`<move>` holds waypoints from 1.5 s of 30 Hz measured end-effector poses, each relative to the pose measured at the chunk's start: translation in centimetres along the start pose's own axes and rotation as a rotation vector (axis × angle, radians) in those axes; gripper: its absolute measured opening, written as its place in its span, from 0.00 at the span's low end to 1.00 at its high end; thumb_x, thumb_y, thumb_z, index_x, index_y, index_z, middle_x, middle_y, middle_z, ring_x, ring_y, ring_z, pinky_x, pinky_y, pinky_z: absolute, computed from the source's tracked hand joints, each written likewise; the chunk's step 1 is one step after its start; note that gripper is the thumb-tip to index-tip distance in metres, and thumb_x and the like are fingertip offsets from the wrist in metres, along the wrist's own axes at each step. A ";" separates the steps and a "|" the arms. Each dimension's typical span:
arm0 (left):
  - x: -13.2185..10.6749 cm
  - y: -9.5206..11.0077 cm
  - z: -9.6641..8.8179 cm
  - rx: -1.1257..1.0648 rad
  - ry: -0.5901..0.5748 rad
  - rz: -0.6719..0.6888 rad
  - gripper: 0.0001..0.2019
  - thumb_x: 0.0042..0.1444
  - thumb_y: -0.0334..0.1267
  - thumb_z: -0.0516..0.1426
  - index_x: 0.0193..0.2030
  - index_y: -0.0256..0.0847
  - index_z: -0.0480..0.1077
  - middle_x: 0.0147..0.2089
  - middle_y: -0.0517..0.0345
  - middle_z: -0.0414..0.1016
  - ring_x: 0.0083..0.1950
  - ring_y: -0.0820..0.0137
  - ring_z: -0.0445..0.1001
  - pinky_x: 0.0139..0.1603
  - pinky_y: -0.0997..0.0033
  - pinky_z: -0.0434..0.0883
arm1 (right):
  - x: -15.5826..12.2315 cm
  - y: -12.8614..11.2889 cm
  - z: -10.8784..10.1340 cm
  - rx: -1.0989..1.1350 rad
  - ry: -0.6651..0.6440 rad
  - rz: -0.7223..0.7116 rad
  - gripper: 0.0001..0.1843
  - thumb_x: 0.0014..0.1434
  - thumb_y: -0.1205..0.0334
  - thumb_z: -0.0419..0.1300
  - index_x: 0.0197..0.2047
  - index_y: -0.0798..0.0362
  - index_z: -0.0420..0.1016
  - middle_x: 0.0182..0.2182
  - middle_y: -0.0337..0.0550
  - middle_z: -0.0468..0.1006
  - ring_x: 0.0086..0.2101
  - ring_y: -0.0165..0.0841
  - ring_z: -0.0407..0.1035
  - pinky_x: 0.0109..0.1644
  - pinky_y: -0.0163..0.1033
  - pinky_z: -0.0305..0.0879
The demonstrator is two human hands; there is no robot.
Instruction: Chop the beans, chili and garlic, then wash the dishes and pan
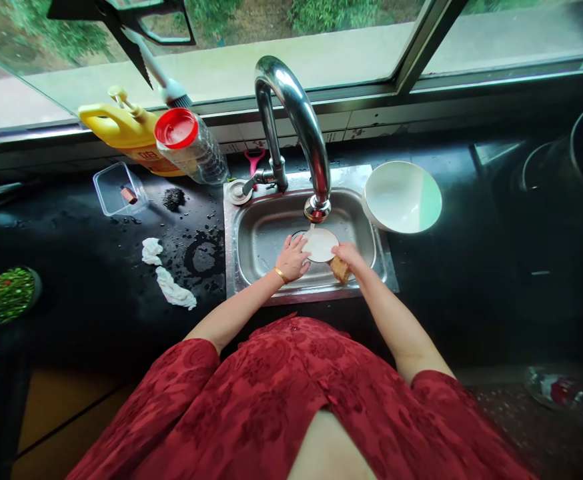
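A small white plate (321, 245) is held over the sink (261, 233) just below the faucet's spout (317, 208). My left hand (293, 259) lies at the plate's left edge, its fingers spread and stretched out. On the other side, my right hand (349, 255) is closed on the plate's right rim. A brown sponge (340, 269) hangs under the right hand, seemingly held against its palm by fingers I cannot fully see. A thin stream of water seems to fall on the plate's far edge.
A large white bowl (402, 197) rests on the sink's right rim. Left of the sink are a steel scourer (173, 199), crumpled white cloths (174, 288), a clear plastic box (117, 189), a red-lidded jar (196, 153) and a yellow jug (121, 137). A bowl of chopped greens (7, 293) stands far left.
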State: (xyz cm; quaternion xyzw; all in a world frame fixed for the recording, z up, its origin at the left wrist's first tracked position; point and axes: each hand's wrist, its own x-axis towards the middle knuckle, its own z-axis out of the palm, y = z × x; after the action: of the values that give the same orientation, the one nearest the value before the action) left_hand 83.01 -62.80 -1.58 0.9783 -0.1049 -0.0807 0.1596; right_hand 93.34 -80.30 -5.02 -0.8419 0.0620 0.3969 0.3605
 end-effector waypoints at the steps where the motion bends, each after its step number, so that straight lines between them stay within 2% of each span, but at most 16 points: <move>1: 0.0 -0.3 0.0 -0.022 -0.018 0.029 0.13 0.54 0.37 0.56 0.46 0.41 0.74 0.62 0.47 0.64 0.69 0.53 0.52 0.68 0.44 0.44 | 0.1 0.0 0.0 0.010 -0.024 0.023 0.10 0.47 0.66 0.55 0.31 0.61 0.75 0.22 0.43 0.73 0.23 0.30 0.65 0.25 0.32 0.57; 4: 0.7 -0.7 0.6 -0.195 -0.159 0.121 0.12 0.52 0.32 0.57 0.44 0.43 0.75 0.56 0.51 0.72 0.65 0.59 0.60 0.67 0.49 0.50 | 0.2 -0.8 -0.3 0.033 -0.068 0.030 0.09 0.48 0.66 0.57 0.31 0.62 0.75 0.22 0.43 0.74 0.21 0.29 0.65 0.25 0.32 0.58; 6: 1.5 -0.5 1.5 -0.424 -0.177 0.050 0.12 0.53 0.31 0.55 0.44 0.43 0.74 0.51 0.55 0.75 0.58 0.62 0.68 0.63 0.54 0.58 | 0.1 -1.6 -1.0 0.060 -0.066 -0.007 0.13 0.54 0.60 0.56 0.36 0.60 0.76 0.26 0.43 0.76 0.24 0.29 0.67 0.28 0.32 0.60; 11: 4.6 0.3 2.3 -1.219 0.096 -0.520 0.12 0.57 0.38 0.53 0.42 0.34 0.73 0.35 0.56 0.77 0.39 0.67 0.75 0.44 0.68 0.70 | -2.6 -3.2 -1.9 -0.100 0.147 -0.426 0.24 0.61 0.51 0.48 0.53 0.53 0.73 0.46 0.48 0.76 0.43 0.37 0.69 0.48 0.39 0.64; 13: 5.9 0.7 1.6 -1.500 0.197 -0.637 0.14 0.57 0.40 0.53 0.44 0.34 0.71 0.36 0.55 0.77 0.39 0.69 0.75 0.43 0.69 0.71 | -4.3 -3.6 -1.2 -0.249 0.230 -0.611 0.25 0.62 0.52 0.48 0.58 0.50 0.69 0.56 0.49 0.69 0.52 0.40 0.64 0.55 0.44 0.59; 15: 6.9 1.1 0.7 -1.649 0.267 -0.642 0.15 0.57 0.41 0.54 0.47 0.36 0.71 0.40 0.53 0.77 0.42 0.69 0.75 0.45 0.70 0.70 | -5.1 -4.2 -0.4 -0.372 0.302 -0.726 0.25 0.63 0.53 0.48 0.60 0.47 0.67 0.63 0.48 0.60 0.58 0.43 0.56 0.60 0.49 0.53; 18: 7.3 1.2 -0.3 -1.626 0.299 -0.541 0.15 0.54 0.40 0.57 0.47 0.37 0.71 0.41 0.53 0.77 0.46 0.69 0.73 0.49 0.70 0.69 | -3.6 -5.8 -0.3 -0.394 0.371 -0.681 0.24 0.63 0.55 0.47 0.60 0.46 0.67 0.65 0.45 0.55 0.61 0.45 0.50 0.61 0.51 0.50; 22: 6.7 0.5 -0.7 -1.539 0.281 -0.515 0.11 0.50 0.38 0.60 0.38 0.35 0.71 0.35 0.57 0.76 0.41 0.70 0.73 0.48 0.70 0.69 | -0.9 -7.9 -1.0 -0.238 0.158 -0.526 0.24 0.64 0.57 0.42 0.57 0.48 0.69 0.59 0.44 0.66 0.53 0.38 0.62 0.55 0.43 0.60; 24: 6.4 0.0 -0.7 -1.541 0.305 -0.580 0.09 0.50 0.37 0.59 0.36 0.34 0.70 0.34 0.58 0.75 0.40 0.71 0.73 0.47 0.70 0.69 | -1.6 -8.4 -0.2 -0.233 0.134 -0.584 0.24 0.64 0.58 0.41 0.55 0.49 0.71 0.57 0.44 0.69 0.52 0.37 0.63 0.55 0.41 0.60; 27: 6.0 -0.2 -1.0 -1.550 0.305 -0.641 0.08 0.51 0.37 0.58 0.36 0.35 0.70 0.36 0.56 0.75 0.40 0.70 0.73 0.44 0.71 0.69 | -3.7 -9.0 1.9 -0.332 0.246 -0.691 0.22 0.64 0.56 0.44 0.51 0.49 0.74 0.56 0.46 0.68 0.56 0.40 0.58 0.59 0.45 0.55; 29: 5.5 -0.2 -1.5 -1.555 0.266 -0.654 0.10 0.49 0.39 0.59 0.35 0.35 0.70 0.35 0.56 0.75 0.38 0.70 0.73 0.42 0.72 0.69 | -3.9 -9.5 2.2 -0.362 0.265 -0.657 0.20 0.63 0.54 0.47 0.49 0.49 0.76 0.55 0.48 0.70 0.55 0.43 0.58 0.58 0.47 0.55; 33: 4.6 -0.3 -3.0 -1.623 0.136 -0.588 0.16 0.44 0.43 0.63 0.38 0.35 0.70 0.33 0.57 0.75 0.34 0.71 0.73 0.39 0.71 0.70 | -0.4 -9.6 -0.7 -0.165 0.000 -0.492 0.20 0.61 0.53 0.50 0.45 0.55 0.77 0.47 0.49 0.75 0.45 0.40 0.67 0.50 0.42 0.62; 35: 4.8 -0.5 -4.0 -1.660 0.165 -0.552 0.18 0.49 0.45 0.61 0.42 0.36 0.70 0.37 0.54 0.76 0.38 0.69 0.75 0.42 0.68 0.71 | 1.2 -8.7 -1.9 0.042 -0.097 -0.485 0.22 0.63 0.53 0.46 0.48 0.56 0.75 0.46 0.47 0.76 0.44 0.38 0.68 0.49 0.39 0.63; 38: 6.4 -0.8 -5.1 -1.692 0.293 -0.594 0.18 0.58 0.46 0.52 0.49 0.35 0.69 0.44 0.48 0.77 0.47 0.64 0.75 0.48 0.61 0.71 | 0.6 -6.8 -0.6 0.230 0.162 -0.501 0.27 0.65 0.57 0.38 0.57 0.56 0.69 0.54 0.48 0.71 0.54 0.36 0.63 0.57 0.40 0.59; 41: 8.5 -0.6 -5.0 -1.765 0.392 -0.681 0.19 0.60 0.43 0.50 0.51 0.33 0.68 0.45 0.46 0.76 0.50 0.62 0.73 0.50 0.59 0.70 | -2.2 -5.4 2.9 0.107 0.500 -0.540 0.29 0.65 0.60 0.35 0.62 0.57 0.64 0.63 0.50 0.59 0.63 0.36 0.50 0.63 0.44 0.51; 45: 9.2 0.6 -3.7 -1.819 0.555 -0.779 0.14 0.56 0.40 0.56 0.46 0.34 0.70 0.41 0.51 0.77 0.45 0.68 0.74 0.49 0.68 0.69 | -4.4 -6.3 4.5 -0.181 0.520 -0.739 0.22 0.63 0.56 0.47 0.56 0.49 0.72 0.65 0.44 0.56 0.64 0.42 0.46 0.64 0.49 0.50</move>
State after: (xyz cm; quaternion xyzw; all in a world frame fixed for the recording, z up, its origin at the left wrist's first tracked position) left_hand 92.48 -64.40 0.91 0.4374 0.3614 0.0533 0.8217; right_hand 90.06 -73.57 -0.31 -0.9072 -0.1889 0.0210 0.3752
